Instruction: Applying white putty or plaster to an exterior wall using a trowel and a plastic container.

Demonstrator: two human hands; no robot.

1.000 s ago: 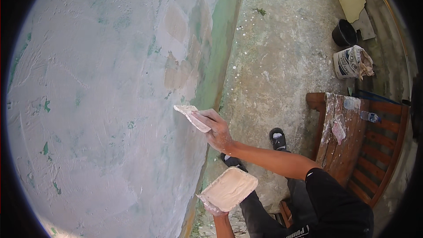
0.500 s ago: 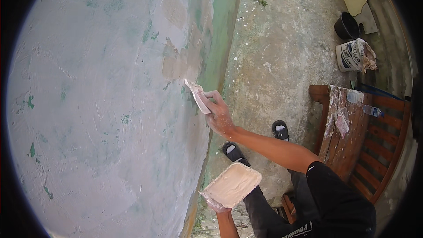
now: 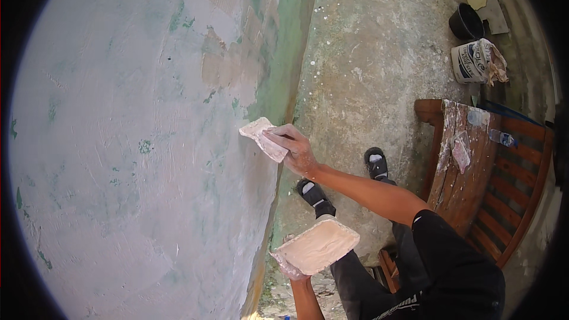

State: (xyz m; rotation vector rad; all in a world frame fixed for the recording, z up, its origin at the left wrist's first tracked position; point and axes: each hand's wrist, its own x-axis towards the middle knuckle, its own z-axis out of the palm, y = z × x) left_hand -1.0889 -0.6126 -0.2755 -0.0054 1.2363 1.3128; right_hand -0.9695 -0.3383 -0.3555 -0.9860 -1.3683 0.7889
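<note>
My right hand (image 3: 301, 153) is closed around a flat putty spreader (image 3: 259, 135), its pale blade smeared with filler. The blade lies against or very near the wall (image 3: 136, 189), which has a whitish coat with green patches showing through; I cannot tell if it touches. Lower down, my left hand (image 3: 290, 268) grips a shallow rectangular putty tray (image 3: 335, 223) from beneath and along its left side. Smooth cream-coloured putty (image 3: 320, 246) fills the tray. Greyish-brown patches (image 3: 228, 71) mark the wall above the spreader.
A spattered concrete floor (image 3: 367, 77) runs along the wall's green lower strip. To the right stands a wooden bench (image 3: 468, 172) with a plastic bottle (image 3: 502, 137) and a stained plastic packet (image 3: 460, 151) on it. Beyond are a white bucket (image 3: 468, 62) and a black bucket (image 3: 466, 22).
My right hand has shifted slightly down, and the spreader has turned to show its broad face. The tray in my left hand has moved a little right. The view has shifted slightly.
</note>
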